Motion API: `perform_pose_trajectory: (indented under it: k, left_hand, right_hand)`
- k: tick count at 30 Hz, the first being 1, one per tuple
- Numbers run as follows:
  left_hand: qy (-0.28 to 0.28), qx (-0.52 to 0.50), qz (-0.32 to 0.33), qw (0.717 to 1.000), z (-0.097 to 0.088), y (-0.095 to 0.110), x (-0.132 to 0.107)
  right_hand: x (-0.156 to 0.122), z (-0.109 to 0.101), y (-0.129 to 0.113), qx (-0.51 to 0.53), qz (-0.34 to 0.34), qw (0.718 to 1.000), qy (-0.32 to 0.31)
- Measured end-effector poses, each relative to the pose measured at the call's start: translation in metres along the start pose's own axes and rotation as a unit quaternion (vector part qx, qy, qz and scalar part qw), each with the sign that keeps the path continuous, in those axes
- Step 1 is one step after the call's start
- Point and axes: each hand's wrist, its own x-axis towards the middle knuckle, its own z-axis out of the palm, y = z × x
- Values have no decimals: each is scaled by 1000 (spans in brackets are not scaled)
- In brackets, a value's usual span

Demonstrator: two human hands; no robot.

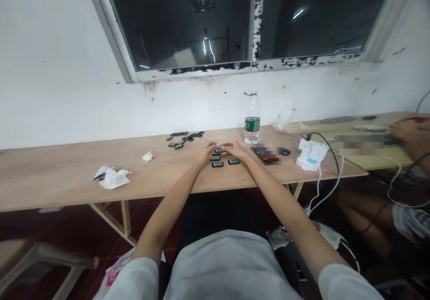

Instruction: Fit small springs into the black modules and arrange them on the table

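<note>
My left hand and my right hand meet over the wooden table, fingertips curled in toward each other. Between them is a small oval piece with a black rim and grey-green face, pinched from both sides. Just below it lie similar pieces: one close under the fingers, another nearer the table's front edge, and a third by my right wrist. Farther back, a loose group of black pieces sits left of my hands, beside small pale bits too tiny to name.
A water bottle stands behind my right hand. Rightward lie a phone, a black mouse and a white power strip with cables. Crumpled tissues lie left. Another person's hand is at the far right.
</note>
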Motion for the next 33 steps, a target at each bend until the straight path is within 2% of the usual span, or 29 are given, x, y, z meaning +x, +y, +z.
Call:
perform_pose_trajectory:
  k: [7,12,23,33]
  left_hand:
    - [-31,-46,-22,998,2,-5,1]
    - [-34,-56,-25,998,3,-7,2]
    - [-32,-26,-32,999,5,-10,-1]
    - [-37,-14,-22,999,4,-8,-2]
  right_hand:
    - [-5,4,-6,-11,12,1000,0]
    - [-8,4,-11,-8,20,1000,3]
    - [-6,5,-11,29,42,998,38]
    - [0,2,-3,45,37,998,31]
